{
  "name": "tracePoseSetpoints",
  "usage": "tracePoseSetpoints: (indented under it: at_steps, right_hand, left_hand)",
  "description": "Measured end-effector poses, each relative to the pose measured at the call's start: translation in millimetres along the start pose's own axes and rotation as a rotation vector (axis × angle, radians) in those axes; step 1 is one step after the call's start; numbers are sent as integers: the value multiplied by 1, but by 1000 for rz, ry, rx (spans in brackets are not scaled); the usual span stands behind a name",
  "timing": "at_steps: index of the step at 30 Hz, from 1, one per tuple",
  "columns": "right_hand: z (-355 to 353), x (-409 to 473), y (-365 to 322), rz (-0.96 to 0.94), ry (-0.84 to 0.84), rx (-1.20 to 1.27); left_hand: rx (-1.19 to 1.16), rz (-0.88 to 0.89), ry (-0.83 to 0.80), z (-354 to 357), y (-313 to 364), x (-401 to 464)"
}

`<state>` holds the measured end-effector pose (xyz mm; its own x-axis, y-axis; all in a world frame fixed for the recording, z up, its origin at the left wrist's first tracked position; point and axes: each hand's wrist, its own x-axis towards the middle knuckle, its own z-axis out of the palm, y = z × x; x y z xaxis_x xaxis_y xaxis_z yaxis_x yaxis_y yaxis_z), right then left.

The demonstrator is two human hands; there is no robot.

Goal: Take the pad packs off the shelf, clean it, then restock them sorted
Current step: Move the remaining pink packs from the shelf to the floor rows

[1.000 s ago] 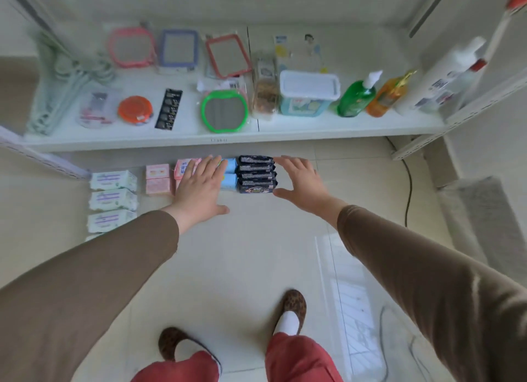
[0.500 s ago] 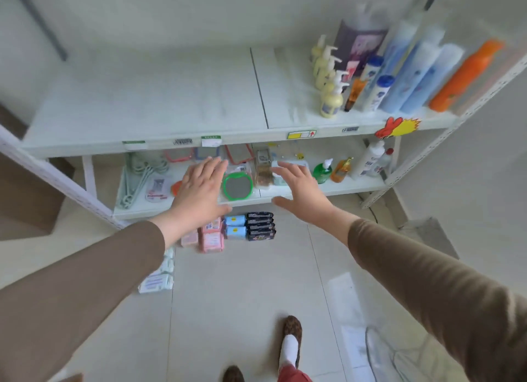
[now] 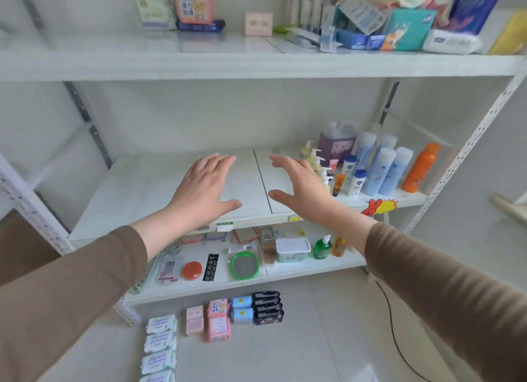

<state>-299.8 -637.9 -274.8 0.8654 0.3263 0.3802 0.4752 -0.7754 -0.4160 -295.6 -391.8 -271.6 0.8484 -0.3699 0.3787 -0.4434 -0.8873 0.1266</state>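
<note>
Standing in front of the person, the white shelf unit (image 3: pixel 159 67) has its middle shelf (image 3: pixel 137 190) bare on the left, with bottles (image 3: pixel 382 167) grouped at its right end. Both arms reach out over that bare board. The left hand (image 3: pixel 204 187) and right hand (image 3: pixel 299 186) are released, fingers spread, grasping nothing. Down on the floor, near the unit's foot, the pad packs (image 3: pixel 225 316) lie in rows: white at left, then pink, blue and black.

Pad packs (image 3: pixel 216 319) on floor (image 3: pixel 285 353)
</note>
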Motion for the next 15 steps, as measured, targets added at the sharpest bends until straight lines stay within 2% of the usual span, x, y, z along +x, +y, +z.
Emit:
tracePoseSetpoints:
  at_steps: [9,15]
  right_hand:
    - [-81,94,-10,-201,165,11]
    - [-109,165,-2,-211,220,71]
  left_hand:
    - [-54,71,233,-83,13,82]
    - [-119,66,336,-119,2,143]
